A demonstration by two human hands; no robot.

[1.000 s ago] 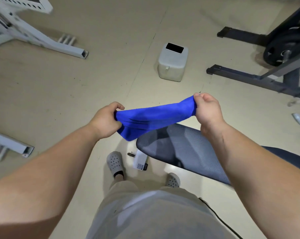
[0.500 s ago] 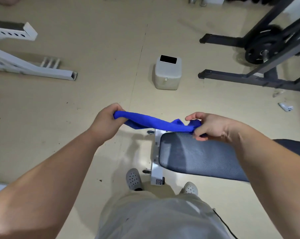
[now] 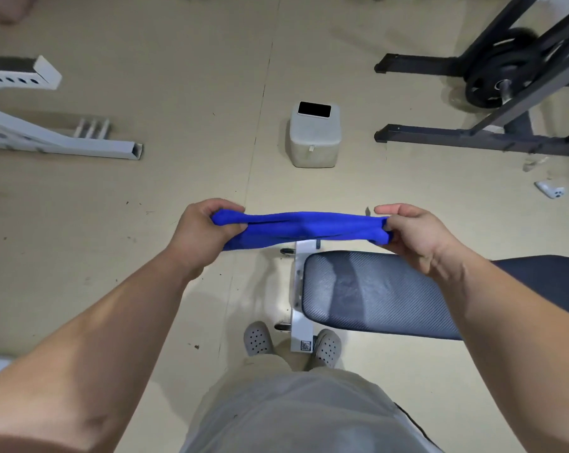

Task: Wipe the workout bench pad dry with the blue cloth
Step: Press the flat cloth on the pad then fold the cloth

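The blue cloth (image 3: pixel 304 227) is stretched flat and level between both hands, in the air above the floor just beyond the bench. My left hand (image 3: pixel 202 233) grips its left end. My right hand (image 3: pixel 413 233) pinches its right end. Below the right hand lies the dark grey textured bench pad (image 3: pixel 371 294), running off to the right on a white frame (image 3: pixel 298 299); my right forearm covers part of it. The cloth does not touch the pad.
A pale grey box with a black top panel (image 3: pixel 315 135) stands on the floor ahead. A black weight rack with a plate (image 3: pixel 502 80) is at the upper right, a white frame (image 3: pixel 57 142) at the left. My grey clogs (image 3: pixel 258 338) are beside the bench foot.
The cloth has been pulled out wider and straighter between my hands. My right hand moved right and a little up off the pad's end. The view has tilted so more of the pad shows.
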